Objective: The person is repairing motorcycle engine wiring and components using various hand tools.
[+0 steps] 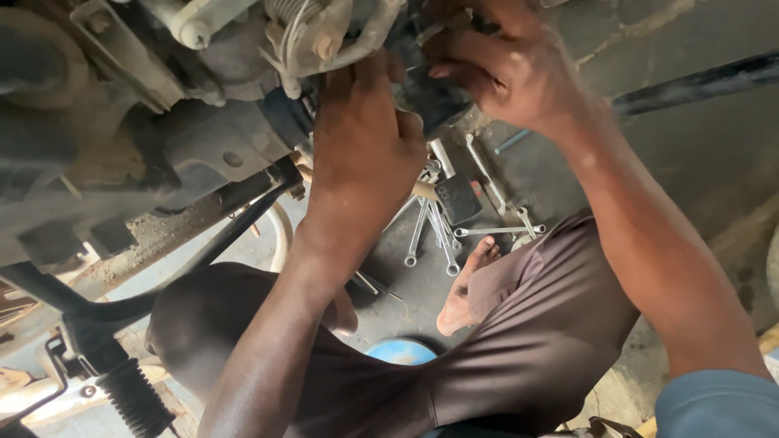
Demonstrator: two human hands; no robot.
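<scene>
Head view looks down past a vehicle underbody [122, 138], grey and grimy, which fills the upper left and is the largest item in frame. Below it runs a dark curved bar [203, 251], ending lower left at a ribbed rubber boot [134, 397]. The person's brown trousers [519, 341] cover the lower centre, with one bare foot [464, 294] resting on the concrete floor [698, 162].

Both hands are raised to a dark joint component [430, 97] at the top centre, beneath the metal bracket and spring [316, 32]. Left hand [365, 146]: fingers curled upward, palm pressed against the left side of the component, closed about it as far as can be seen. Right hand [495, 69]: fingers bent and wrapped over the upper right of the same component; fingertips are blurred, so whether a small tool is held cannot be told.

On the floor between the arms lies a scatter of combination spanners [438, 231], beside a small dark box [458, 199]. A blue round lid [402, 351] shows at the knees.
</scene>
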